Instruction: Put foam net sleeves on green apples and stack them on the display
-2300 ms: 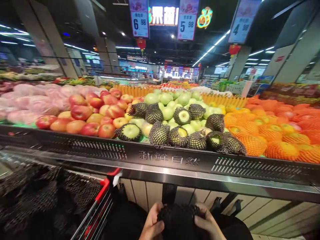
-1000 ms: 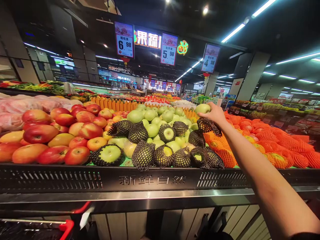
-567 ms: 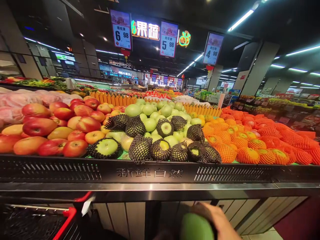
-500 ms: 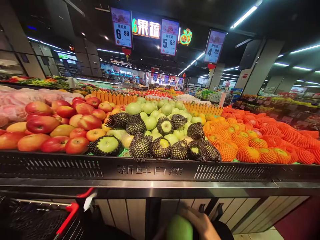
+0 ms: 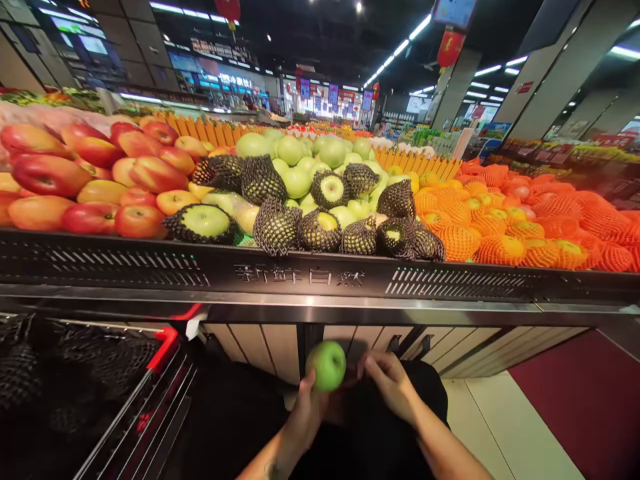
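one bare green apple [image 5: 326,367] is resting in the left hand [image 5: 306,408] in the head view, below the front edge of the fruit display [image 5: 310,277] and over the person's dark-clothed lap. the left thumb is pressing against the apple's near left side, while the other fingers are mostly hiding behind and under it. the right hand [image 5: 390,381] is hovering just beside the apple, its fingers curling in towards the thumb; blur is covering the fingertips, so i cannot tell whether they are pinching anything. both hands are staying clear of the display. along its front edge, green apples in black foam nets [image 5: 277,227] are lying in a row, with loose green apples [image 5: 297,181] piling up behind them. red apples [image 5: 145,220] are filling the display's left part, and oranges in orange nets [image 5: 500,250] are lying to the right. black foam nets are also heaping up in the shopping cart [image 5: 164,348], left of the person.
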`<control>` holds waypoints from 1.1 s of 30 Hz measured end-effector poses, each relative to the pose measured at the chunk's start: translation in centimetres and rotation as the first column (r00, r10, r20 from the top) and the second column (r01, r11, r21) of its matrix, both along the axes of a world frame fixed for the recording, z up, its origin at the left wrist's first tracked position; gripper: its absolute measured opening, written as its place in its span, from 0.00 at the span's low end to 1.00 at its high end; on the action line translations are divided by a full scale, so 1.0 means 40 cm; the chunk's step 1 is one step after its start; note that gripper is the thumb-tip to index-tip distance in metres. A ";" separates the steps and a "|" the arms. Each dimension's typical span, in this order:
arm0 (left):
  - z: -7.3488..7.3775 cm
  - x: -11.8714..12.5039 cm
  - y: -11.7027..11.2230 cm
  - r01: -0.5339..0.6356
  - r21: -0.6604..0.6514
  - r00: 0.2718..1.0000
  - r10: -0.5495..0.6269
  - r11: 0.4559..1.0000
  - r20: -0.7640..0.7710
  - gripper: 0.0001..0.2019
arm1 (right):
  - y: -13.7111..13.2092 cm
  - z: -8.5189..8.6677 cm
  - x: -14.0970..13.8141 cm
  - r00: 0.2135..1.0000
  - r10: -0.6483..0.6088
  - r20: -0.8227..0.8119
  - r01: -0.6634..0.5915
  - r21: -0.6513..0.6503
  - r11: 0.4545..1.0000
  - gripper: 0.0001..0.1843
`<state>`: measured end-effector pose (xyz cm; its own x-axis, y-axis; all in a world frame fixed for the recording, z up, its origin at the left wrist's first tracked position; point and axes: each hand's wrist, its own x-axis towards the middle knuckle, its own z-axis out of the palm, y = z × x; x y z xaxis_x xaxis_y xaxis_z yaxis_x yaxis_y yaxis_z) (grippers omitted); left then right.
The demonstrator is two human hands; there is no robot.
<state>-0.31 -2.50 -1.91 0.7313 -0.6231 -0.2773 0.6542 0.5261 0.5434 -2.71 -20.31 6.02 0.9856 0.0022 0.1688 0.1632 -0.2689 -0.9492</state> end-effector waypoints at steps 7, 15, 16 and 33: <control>0.070 -0.022 -0.038 -0.079 0.133 0.990 0.093 0.988 -0.103 0.39 | 0.059 0.002 0.030 0.958 -0.278 0.069 0.260 0.202 0.944 0.37; 0.029 -0.064 -0.042 -0.081 0.143 0.995 0.088 0.986 -0.045 0.32 | 0.043 -0.015 0.016 0.923 -0.364 0.128 0.347 0.139 0.928 0.30; 0.021 -0.068 -0.041 -0.051 0.121 0.999 0.052 0.991 -0.005 0.33 | 0.040 -0.021 0.011 0.919 -0.367 0.143 0.353 0.116 0.928 0.29; 0.032 -0.049 -0.008 -0.016 -0.027 0.995 0.013 1.000 -0.098 0.27 | -0.099 -0.049 -0.046 0.855 0.407 -0.321 -0.322 0.285 0.903 0.24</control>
